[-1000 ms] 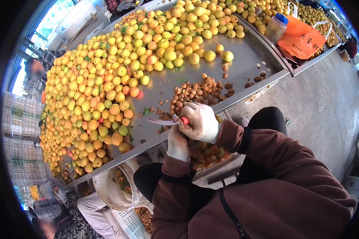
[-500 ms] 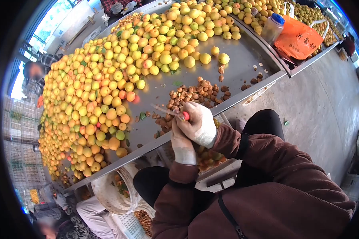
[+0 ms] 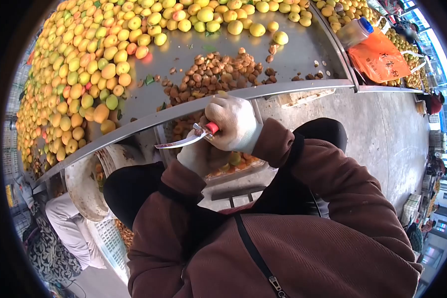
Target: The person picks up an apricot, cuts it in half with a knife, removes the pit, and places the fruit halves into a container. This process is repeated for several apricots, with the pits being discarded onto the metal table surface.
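My right hand (image 3: pixel 236 121), in a white glove, is closed round the red handle of a small knife (image 3: pixel 176 144). The curved blade points left, below the table's front edge. Close under it is my left hand (image 3: pixel 194 158), also gloved, its fingers curled and mostly covered by the right hand and knife; what it holds is hidden. Beneath both hands a crate holds cut apricots (image 3: pixel 238 165). On the metal table (image 3: pixel 169 52), just past the hands, lies a heap of apricot stones (image 3: pixel 208 74).
Whole apricots (image 3: pixel 94 49) cover the table's left and far side. At the right are an orange bag (image 3: pixel 380 57) and a blue-lidded jar (image 3: pixel 355 32). A white bucket (image 3: pixel 87 186) stands left of my knees, near another person's leg (image 3: pixel 69 218). The table's metal rim (image 3: pixel 293 87) runs in front.
Both hands have come back from above the table edge to over the crate, with the knife. The blade now shows lower and further left, and the view has tilted down.
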A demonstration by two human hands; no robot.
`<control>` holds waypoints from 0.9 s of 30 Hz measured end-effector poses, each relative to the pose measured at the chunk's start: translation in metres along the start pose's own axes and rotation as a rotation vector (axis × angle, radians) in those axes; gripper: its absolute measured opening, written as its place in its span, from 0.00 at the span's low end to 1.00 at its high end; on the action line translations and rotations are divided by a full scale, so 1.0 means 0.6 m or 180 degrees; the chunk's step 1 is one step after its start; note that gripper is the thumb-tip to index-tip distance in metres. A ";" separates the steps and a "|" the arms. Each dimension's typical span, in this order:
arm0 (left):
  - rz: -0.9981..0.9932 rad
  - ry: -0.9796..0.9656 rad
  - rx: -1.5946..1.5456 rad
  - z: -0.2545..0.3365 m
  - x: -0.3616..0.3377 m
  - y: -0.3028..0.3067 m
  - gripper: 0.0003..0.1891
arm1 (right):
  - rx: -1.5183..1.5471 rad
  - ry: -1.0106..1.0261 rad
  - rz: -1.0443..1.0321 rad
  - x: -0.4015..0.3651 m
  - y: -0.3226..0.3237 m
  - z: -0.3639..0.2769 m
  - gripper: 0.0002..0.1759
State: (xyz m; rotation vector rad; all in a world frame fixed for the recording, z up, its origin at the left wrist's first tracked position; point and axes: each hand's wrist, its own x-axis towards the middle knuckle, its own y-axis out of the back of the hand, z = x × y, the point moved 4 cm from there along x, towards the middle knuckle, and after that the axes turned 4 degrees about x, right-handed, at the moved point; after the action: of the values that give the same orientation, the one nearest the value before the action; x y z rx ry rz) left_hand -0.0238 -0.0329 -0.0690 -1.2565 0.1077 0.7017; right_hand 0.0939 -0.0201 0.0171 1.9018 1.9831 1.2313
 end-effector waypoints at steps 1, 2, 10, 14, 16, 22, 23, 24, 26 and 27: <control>0.0023 0.0010 -0.0017 -0.002 -0.001 -0.002 0.25 | -0.0031 0.0116 -0.0077 -0.001 0.002 -0.003 0.11; 0.0199 -0.0039 0.0220 -0.002 -0.003 -0.004 0.23 | -0.0064 0.0240 -0.0147 -0.002 0.003 -0.006 0.12; -0.0770 -0.1290 -0.0054 0.023 0.041 -0.072 0.27 | 0.0357 -0.0919 0.1070 0.015 0.027 -0.010 0.08; 0.1618 -0.2783 0.2168 0.035 0.018 -0.096 0.22 | 0.0364 -0.0780 0.1480 0.021 0.026 -0.017 0.13; 0.1416 -0.2662 0.1311 0.034 0.028 -0.086 0.22 | 0.0438 -0.0882 0.1338 0.020 0.027 -0.014 0.11; 0.0674 -0.1139 0.0327 0.016 -0.001 -0.095 0.22 | 0.0238 -0.0221 0.0889 0.016 0.029 -0.024 0.12; 0.0687 -0.1118 0.0297 0.013 -0.005 -0.079 0.22 | 0.0238 -0.0249 0.0862 0.011 0.023 -0.020 0.12; 0.0482 -0.0665 0.0119 0.003 -0.005 -0.055 0.20 | 0.0118 -0.0037 0.0774 0.007 0.018 -0.022 0.12; -0.1106 -0.0066 -0.0600 -0.014 -0.009 -0.006 0.19 | 0.0210 0.0232 0.0400 -0.002 0.015 -0.034 0.14; -0.1100 -0.0063 -0.0632 -0.027 -0.001 0.004 0.19 | 0.0342 0.0504 0.0304 -0.009 0.004 -0.040 0.15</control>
State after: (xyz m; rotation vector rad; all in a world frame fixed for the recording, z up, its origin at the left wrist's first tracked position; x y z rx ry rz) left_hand -0.0208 -0.0474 -0.0765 -1.4133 -0.1966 0.4318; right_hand 0.0826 -0.0362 0.0319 2.0295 2.0977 1.3653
